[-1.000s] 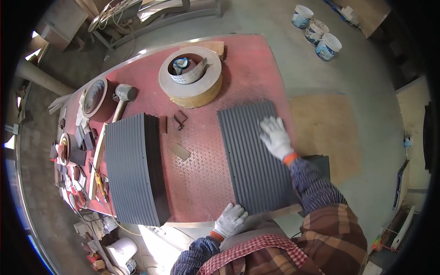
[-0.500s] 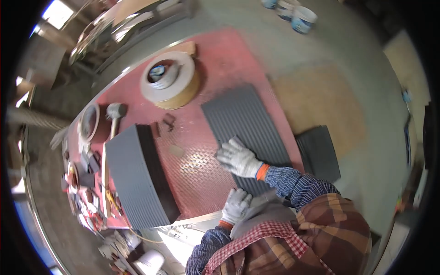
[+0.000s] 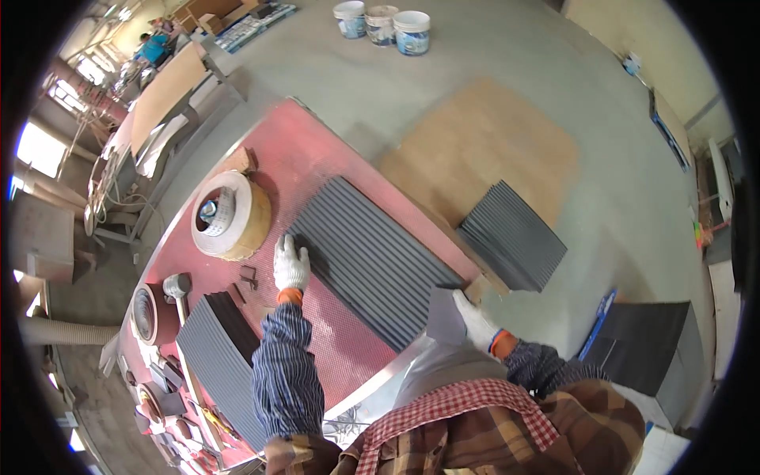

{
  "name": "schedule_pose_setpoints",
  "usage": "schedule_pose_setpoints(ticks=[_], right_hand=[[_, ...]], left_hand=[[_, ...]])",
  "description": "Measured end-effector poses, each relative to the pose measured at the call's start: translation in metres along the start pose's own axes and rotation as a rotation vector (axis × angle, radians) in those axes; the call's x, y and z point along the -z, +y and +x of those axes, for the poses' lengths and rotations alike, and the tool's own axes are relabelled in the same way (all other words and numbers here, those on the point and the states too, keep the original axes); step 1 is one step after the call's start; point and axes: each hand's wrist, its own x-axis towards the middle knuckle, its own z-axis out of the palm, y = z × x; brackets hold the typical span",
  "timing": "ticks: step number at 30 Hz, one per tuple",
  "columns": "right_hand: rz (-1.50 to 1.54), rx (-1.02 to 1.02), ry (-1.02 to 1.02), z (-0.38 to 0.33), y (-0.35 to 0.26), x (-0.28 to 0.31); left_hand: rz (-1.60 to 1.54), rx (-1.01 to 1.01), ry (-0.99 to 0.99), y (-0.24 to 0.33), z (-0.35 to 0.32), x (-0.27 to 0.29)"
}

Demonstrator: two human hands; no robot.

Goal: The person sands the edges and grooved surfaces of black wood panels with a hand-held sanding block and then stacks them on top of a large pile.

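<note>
A grey ribbed panel (image 3: 372, 261) lies flat on the red perforated table (image 3: 317, 158). My left hand (image 3: 290, 265), in a white glove, grips the panel's left end, with the striped sleeve stretched across the table. My right hand (image 3: 476, 318), also gloved, holds the panel's near right corner at the table edge, beside a small wooden block (image 3: 477, 288). A large roll of tape (image 3: 229, 214) stands just beyond my left hand.
A stack of the same ribbed panels (image 3: 218, 360) sits at the table's left, with a hammer (image 3: 178, 286) and small tools near it. More panels (image 3: 514, 237) lie on the floor by a plywood sheet (image 3: 483, 142). Three buckets (image 3: 384, 22) stand far off.
My head turned, so the table now runs diagonally. My left hand went from the near table edge to the panel's left end; my right hand slid off the panel's top to its near right corner.
</note>
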Motion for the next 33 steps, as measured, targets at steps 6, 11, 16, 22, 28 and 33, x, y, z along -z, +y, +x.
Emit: schedule_pose_setpoints(ticks=[6, 11, 16, 22, 28, 33], right_hand=[[1.396, -0.725, 0.108, 0.041, 0.001, -0.008], [1.546, -0.532, 0.157, 0.068, -0.008, 0.014], [0.975, -0.355, 0.291, 0.145, 0.0, 0.103], [0.58, -0.026, -0.07, 0.31, -0.058, 0.156], [-0.143, 0.454, -0.392, 0.403, -0.212, 0.088], [-0.315, 0.736, -0.607, 0.393, -0.318, 0.011]], left_hand=[[0.046, 0.135, -0.327, -0.013, 0.063, -0.011], [0.062, 0.195, -0.202, -0.015, 0.061, -0.013], [0.151, 0.415, -0.26, 0.001, -0.025, 0.013], [-0.255, 0.862, -0.692, 0.071, -0.186, 0.044], [-0.986, 1.186, -0.91, 0.13, -0.246, 0.027], [-1.179, 1.048, -0.952, 0.154, -0.228, 0.014]])
